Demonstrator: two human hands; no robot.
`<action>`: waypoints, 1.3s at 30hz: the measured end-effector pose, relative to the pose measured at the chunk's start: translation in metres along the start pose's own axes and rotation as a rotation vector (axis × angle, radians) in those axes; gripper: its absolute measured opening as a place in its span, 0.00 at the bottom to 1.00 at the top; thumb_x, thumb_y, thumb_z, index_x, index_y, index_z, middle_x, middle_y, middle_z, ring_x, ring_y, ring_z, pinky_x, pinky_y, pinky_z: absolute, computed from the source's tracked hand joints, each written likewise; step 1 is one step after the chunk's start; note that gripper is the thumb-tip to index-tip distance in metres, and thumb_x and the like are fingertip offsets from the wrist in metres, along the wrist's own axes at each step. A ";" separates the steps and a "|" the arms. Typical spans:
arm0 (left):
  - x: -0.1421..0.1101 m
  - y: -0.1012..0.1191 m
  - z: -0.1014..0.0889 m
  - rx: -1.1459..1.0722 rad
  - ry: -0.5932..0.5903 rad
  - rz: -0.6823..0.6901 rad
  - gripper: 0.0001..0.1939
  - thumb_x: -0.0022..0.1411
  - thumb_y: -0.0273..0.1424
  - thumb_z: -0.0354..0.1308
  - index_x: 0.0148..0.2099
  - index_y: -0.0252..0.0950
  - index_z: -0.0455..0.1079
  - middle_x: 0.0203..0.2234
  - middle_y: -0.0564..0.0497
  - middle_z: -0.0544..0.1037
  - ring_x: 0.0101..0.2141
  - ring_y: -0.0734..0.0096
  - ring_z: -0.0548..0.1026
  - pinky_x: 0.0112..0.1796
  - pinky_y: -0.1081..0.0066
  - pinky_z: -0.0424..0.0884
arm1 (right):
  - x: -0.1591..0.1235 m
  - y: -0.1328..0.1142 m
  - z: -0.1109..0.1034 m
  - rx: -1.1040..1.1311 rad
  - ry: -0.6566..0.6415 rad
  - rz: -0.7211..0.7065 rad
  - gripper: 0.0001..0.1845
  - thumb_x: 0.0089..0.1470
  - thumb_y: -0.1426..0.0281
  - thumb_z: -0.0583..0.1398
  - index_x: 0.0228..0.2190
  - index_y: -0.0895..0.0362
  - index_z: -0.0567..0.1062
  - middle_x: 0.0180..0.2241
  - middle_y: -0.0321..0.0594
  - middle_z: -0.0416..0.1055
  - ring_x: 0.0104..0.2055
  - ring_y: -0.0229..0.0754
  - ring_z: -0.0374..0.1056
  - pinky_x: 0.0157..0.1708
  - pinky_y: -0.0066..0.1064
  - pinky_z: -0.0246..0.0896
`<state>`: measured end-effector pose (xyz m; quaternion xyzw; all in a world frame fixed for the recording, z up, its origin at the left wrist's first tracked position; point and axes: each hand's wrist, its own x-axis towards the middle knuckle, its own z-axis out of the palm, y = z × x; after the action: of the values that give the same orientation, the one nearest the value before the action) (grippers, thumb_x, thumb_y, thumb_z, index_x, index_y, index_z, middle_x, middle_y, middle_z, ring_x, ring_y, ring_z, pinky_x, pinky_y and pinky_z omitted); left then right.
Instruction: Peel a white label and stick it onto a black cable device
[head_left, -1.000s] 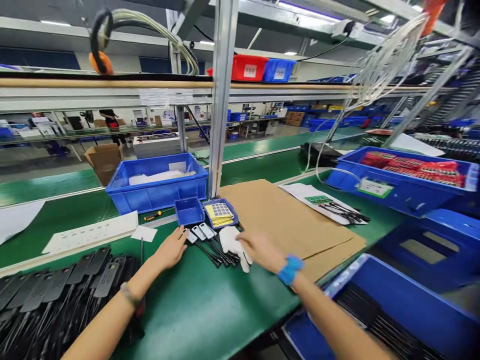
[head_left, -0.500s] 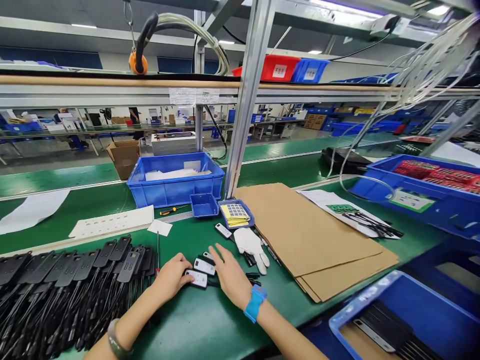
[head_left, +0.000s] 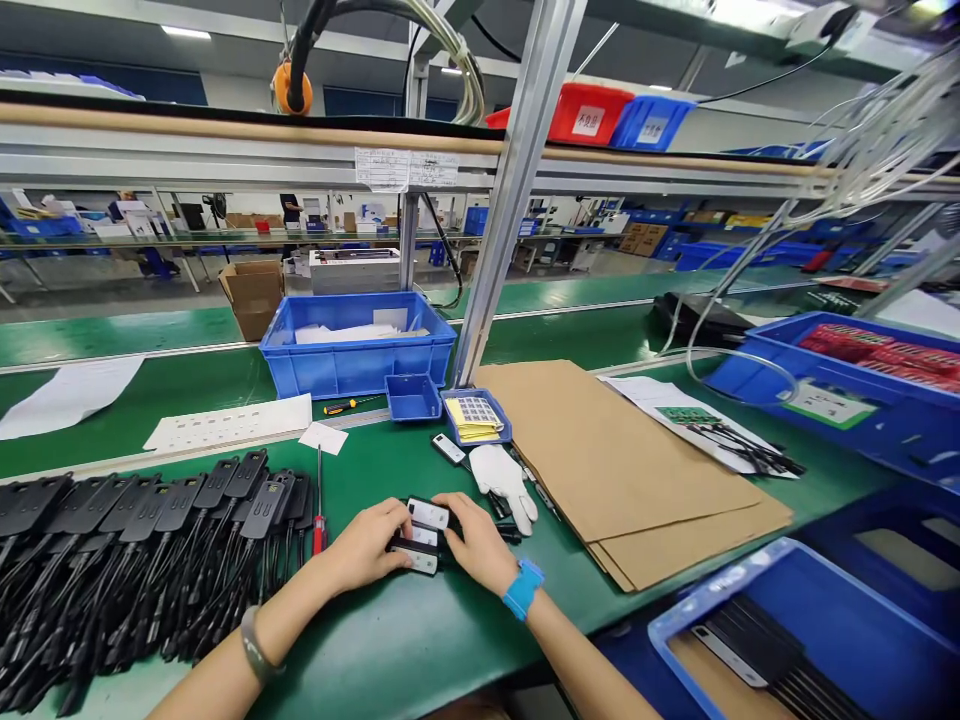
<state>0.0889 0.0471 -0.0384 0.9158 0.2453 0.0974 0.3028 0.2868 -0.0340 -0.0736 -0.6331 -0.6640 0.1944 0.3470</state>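
Several small black devices with silver faces [head_left: 424,536] sit bunched in a row on the green bench, front and centre. My left hand [head_left: 373,545] grips their left ends, thumb at the nearest one and fingers at the farther ones. At their right ends my right hand [head_left: 480,545] presses in, with its fingers curled round the far one. The cables on that side are mostly hidden by my right hand. A white glove [head_left: 501,482] lies just beyond it, and one more silver-faced device [head_left: 448,448] rests behind the glove.
A pile of black cabled units [head_left: 172,510] covers the left. Beside it lies a red screwdriver [head_left: 319,532]. Cardboard sheets [head_left: 600,460] lie to the right, a blue bin [head_left: 360,370] stands behind, and another blue bin [head_left: 660,635] sits low at right. A metal post [head_left: 510,200] rises centrally.
The loosely spread silver-faced devices are now drawn together into a tighter row. My right hand has gone from spread fingers to curled ones against them. The camera view has shifted slightly.
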 end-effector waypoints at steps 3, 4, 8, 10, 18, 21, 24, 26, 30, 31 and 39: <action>-0.003 0.000 0.003 0.027 0.097 0.012 0.24 0.51 0.23 0.63 0.50 0.39 0.61 0.50 0.46 0.64 0.46 0.60 0.67 0.45 0.63 0.66 | -0.002 -0.007 -0.003 0.050 -0.068 -0.083 0.24 0.49 0.85 0.49 0.45 0.55 0.68 0.42 0.40 0.69 0.46 0.40 0.66 0.49 0.32 0.62; -0.004 0.000 0.003 0.056 0.104 0.032 0.31 0.50 0.23 0.63 0.55 0.40 0.57 0.55 0.44 0.60 0.51 0.57 0.64 0.49 0.60 0.65 | 0.004 -0.008 -0.003 0.007 -0.078 -0.097 0.22 0.52 0.84 0.49 0.45 0.54 0.68 0.41 0.39 0.70 0.44 0.39 0.67 0.47 0.30 0.63; -0.004 0.001 0.002 0.141 -0.004 0.135 0.33 0.56 0.26 0.60 0.61 0.43 0.52 0.58 0.45 0.59 0.57 0.55 0.57 0.57 0.54 0.57 | 0.052 0.003 -0.003 -0.282 0.058 0.018 0.17 0.57 0.80 0.50 0.47 0.62 0.68 0.43 0.50 0.67 0.47 0.49 0.63 0.48 0.41 0.60; -0.007 0.003 0.004 0.147 -0.023 0.121 0.28 0.59 0.26 0.58 0.59 0.43 0.54 0.54 0.46 0.64 0.55 0.58 0.61 0.57 0.55 0.58 | 0.075 0.011 0.001 -0.341 0.123 0.090 0.20 0.55 0.82 0.50 0.50 0.68 0.66 0.46 0.59 0.64 0.50 0.58 0.58 0.49 0.52 0.56; -0.031 -0.001 0.032 0.192 0.046 -0.040 0.40 0.64 0.23 0.46 0.67 0.43 0.24 0.65 0.44 0.28 0.63 0.54 0.33 0.60 0.48 0.47 | 0.030 0.008 0.022 -0.268 -0.041 -0.137 0.28 0.53 0.84 0.51 0.50 0.50 0.71 0.49 0.47 0.60 0.48 0.46 0.60 0.49 0.39 0.60; -0.031 -0.002 0.036 0.150 0.046 -0.043 0.43 0.63 0.24 0.47 0.65 0.43 0.16 0.65 0.45 0.25 0.63 0.56 0.30 0.61 0.48 0.43 | 0.006 0.004 0.016 -0.031 -0.107 -0.215 0.29 0.52 0.85 0.49 0.47 0.48 0.74 0.48 0.43 0.62 0.48 0.42 0.61 0.51 0.36 0.59; -0.033 -0.002 0.038 0.116 0.032 -0.012 0.43 0.64 0.26 0.47 0.65 0.44 0.15 0.65 0.47 0.29 0.64 0.58 0.32 0.61 0.49 0.41 | -0.007 0.000 0.008 0.191 -0.077 -0.164 0.35 0.48 0.86 0.49 0.54 0.49 0.67 0.45 0.42 0.64 0.48 0.41 0.62 0.52 0.36 0.58; -0.035 -0.002 0.039 0.112 0.051 -0.006 0.42 0.65 0.27 0.46 0.65 0.44 0.15 0.65 0.47 0.28 0.64 0.59 0.33 0.61 0.50 0.40 | -0.013 -0.004 0.006 0.276 -0.075 -0.120 0.36 0.48 0.83 0.54 0.58 0.51 0.60 0.48 0.43 0.61 0.51 0.43 0.60 0.52 0.37 0.58; -0.038 -0.003 0.040 0.133 0.054 0.001 0.42 0.65 0.26 0.46 0.65 0.42 0.15 0.65 0.46 0.27 0.64 0.60 0.32 0.62 0.51 0.40 | -0.027 -0.011 0.013 0.222 -0.111 -0.118 0.51 0.38 0.70 0.70 0.60 0.55 0.55 0.57 0.48 0.50 0.58 0.50 0.51 0.57 0.40 0.53; -0.038 -0.003 0.040 0.136 0.047 0.003 0.42 0.64 0.26 0.46 0.65 0.42 0.15 0.65 0.46 0.28 0.64 0.60 0.32 0.62 0.50 0.40 | -0.030 -0.012 0.017 0.173 -0.108 -0.122 0.53 0.36 0.69 0.71 0.60 0.56 0.54 0.58 0.49 0.47 0.59 0.51 0.50 0.58 0.41 0.52; -0.041 0.009 0.040 0.062 -0.024 0.049 0.55 0.45 0.17 0.46 0.63 0.44 0.10 0.64 0.49 0.22 0.63 0.57 0.32 0.62 0.48 0.40 | -0.043 -0.027 0.040 -0.253 -0.007 -0.034 0.45 0.48 0.65 0.64 0.62 0.57 0.50 0.50 0.52 0.61 0.51 0.58 0.57 0.52 0.53 0.57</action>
<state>0.0704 0.0002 -0.0658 0.9315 0.2222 0.0863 0.2748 0.2378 -0.0723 -0.0917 -0.6597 -0.6953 0.1055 0.2651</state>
